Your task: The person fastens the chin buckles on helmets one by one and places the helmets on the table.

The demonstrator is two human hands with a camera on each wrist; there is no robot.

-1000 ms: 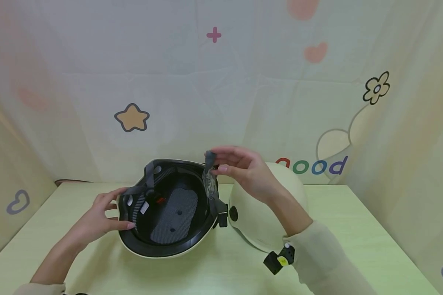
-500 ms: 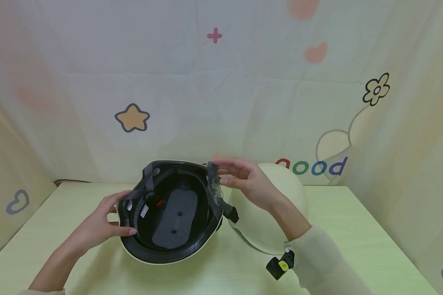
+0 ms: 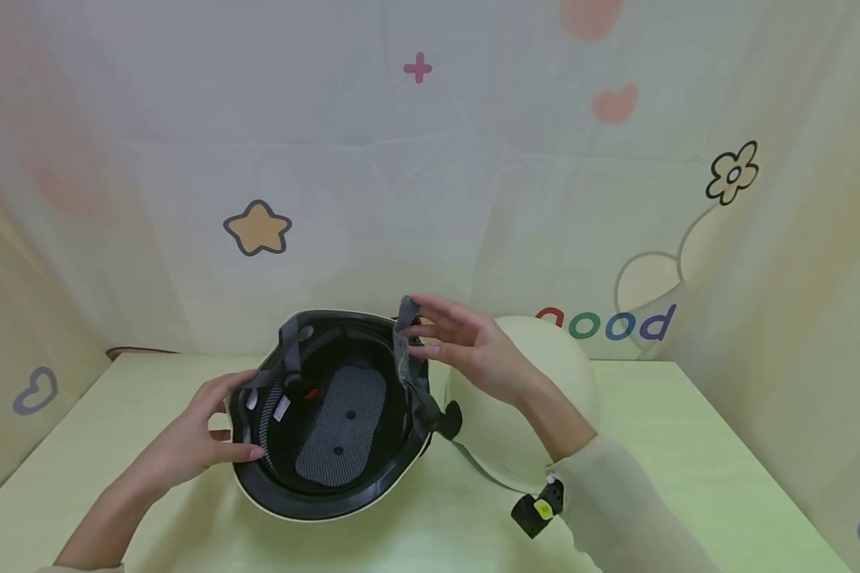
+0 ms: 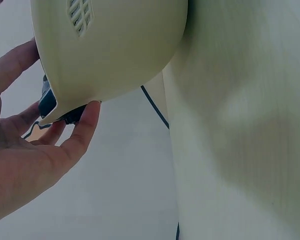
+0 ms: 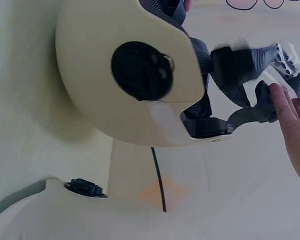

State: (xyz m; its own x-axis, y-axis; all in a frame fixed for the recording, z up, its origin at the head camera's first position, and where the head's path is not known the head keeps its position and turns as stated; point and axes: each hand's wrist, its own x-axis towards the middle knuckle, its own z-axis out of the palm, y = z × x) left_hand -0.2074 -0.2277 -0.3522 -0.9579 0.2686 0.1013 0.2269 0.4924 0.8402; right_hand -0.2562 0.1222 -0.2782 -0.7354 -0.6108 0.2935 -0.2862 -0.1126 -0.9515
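- Gripping the upturned helmet [image 3: 340, 426] at its nine o'clock, the left hand [image 3: 186, 442] is partly closed, thumb inside the rim and fingers outside.
- The right hand [image 3: 480, 354], fingers slightly bent, pinches a grey strap [image 3: 405, 314] between one and two o'clock from the helmet's middle; clear plastic [image 5: 287, 55] clings to the strap.
- The helmet is over the table [image 3: 702, 485], its black lining facing the wearer.
- A black buckle [image 3: 449, 420] juts out at three o'clock, crossing in front of the second helmet's edge.
- That second helmet [image 3: 555, 358], dome up, stands just beside at three o'clock, partly hidden by the right hand and forearm.
- At four o'clock, a wrist camera [image 3: 537, 513] sticks out from the right sleeve [image 3: 631, 509].
- Behind hangs a printed cloth [image 3: 401, 175], with a star [image 3: 258, 228] at eleven o'clock and coloured letters [image 3: 609, 324] between two and three.
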